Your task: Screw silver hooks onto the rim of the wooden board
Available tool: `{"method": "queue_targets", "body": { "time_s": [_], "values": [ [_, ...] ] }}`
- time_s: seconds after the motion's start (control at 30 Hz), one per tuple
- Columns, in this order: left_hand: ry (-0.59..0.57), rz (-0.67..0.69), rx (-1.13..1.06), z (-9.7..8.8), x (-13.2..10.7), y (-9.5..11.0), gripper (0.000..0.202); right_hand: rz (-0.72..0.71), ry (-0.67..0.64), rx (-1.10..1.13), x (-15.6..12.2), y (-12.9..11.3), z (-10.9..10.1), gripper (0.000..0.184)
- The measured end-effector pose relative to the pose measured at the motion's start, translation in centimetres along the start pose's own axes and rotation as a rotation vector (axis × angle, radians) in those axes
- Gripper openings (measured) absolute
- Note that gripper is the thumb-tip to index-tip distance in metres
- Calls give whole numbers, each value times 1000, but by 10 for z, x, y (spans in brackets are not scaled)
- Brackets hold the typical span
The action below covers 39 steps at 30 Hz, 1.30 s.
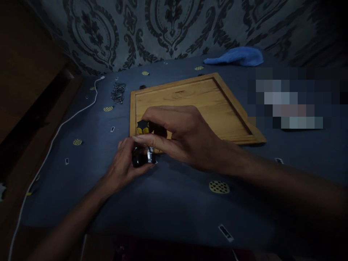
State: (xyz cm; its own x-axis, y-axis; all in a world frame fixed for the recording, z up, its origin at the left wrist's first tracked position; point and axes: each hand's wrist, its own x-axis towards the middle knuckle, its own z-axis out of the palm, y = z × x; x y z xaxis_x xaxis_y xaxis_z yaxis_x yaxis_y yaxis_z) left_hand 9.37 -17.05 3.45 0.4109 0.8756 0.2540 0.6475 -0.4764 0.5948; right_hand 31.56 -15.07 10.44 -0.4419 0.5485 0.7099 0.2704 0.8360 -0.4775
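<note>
A framed wooden panel (pixel 185 105) lies on the blue patterned cloth, its recessed face up. At its near left corner, my left hand (pixel 122 161) is closed around a black, rounded piece with a shiny metal band (pixel 140 157), which looks like a caster wheel. Just above it, my right hand (pixel 179 137) pinches the black and yellow handle of a screwdriver (pixel 143 127) between thumb and fingers. The handle stands about upright; fingers hide the shaft, and where its tip sits cannot be seen.
A small heap of metal hardware (pixel 118 93) lies left of the panel. A white cable (pixel 58 128) runs along the left edge. Near the patterned backrest (pixel 171 29) rests a blue cloth (pixel 239 57). Dark stubs (pixel 143 87) show at the panel's far edge. A patch at right is pixelated.
</note>
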Motion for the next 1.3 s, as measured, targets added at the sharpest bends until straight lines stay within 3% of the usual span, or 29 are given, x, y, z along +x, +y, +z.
{"method": "queue_targets", "body": {
  "time_s": [0.2, 0.3, 0.8, 1.13, 1.3],
  "values": [
    [-46, -16, -10, -6, 0, 5, 71, 44, 204, -2, 7, -7, -9, 24],
    [-64, -26, -23, -5, 0, 5, 74, 72, 238, -56, 9, -10, -15, 24],
    [-19, 63, -1, -3, 0, 3, 65, 11, 85, -111, 0, 4, 0, 25],
    [-30, 53, 12, -4, 0, 3, 66, -23, 81, -80, -1, 7, 2, 26],
    [-33, 0, 29, -3, 0, 3, 54, -50, 14, -35, 0, 5, -2, 28]
  ]
}}
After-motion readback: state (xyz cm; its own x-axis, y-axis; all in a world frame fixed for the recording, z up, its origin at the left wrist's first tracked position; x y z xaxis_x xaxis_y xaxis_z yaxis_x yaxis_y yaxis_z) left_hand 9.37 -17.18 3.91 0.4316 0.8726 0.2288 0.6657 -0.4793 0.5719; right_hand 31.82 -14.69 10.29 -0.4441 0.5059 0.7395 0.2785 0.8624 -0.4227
